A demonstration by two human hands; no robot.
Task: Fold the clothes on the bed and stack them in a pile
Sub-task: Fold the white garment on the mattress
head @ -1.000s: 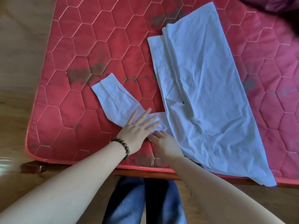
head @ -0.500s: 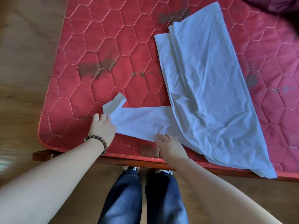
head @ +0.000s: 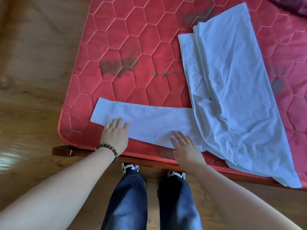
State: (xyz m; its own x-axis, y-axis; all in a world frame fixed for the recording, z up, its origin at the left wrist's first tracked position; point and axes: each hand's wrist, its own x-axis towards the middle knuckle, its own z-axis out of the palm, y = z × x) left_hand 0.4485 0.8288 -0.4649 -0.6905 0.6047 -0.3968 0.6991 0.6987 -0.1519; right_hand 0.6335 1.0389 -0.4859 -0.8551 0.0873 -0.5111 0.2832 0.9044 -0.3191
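While sleeve [head: 149, 120] lies stretched flat on mattress [head: 132, 39], left hand [head: 114, 135] presses its cuff end, right hand [head: 186, 148] its near edge; both flat-fingered, gripping nothing.

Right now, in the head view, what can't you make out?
- Dark red cloth, top right: cut off by the frame edge, can't tell what it is.
- White shirt: its other sleeve and its collar aren't visible among the folds.
- Shirt's lower corner: hangs over the bed edge.
- Floor at left: motion-blurred.
- Mattress: far end out of frame; no pile in view.
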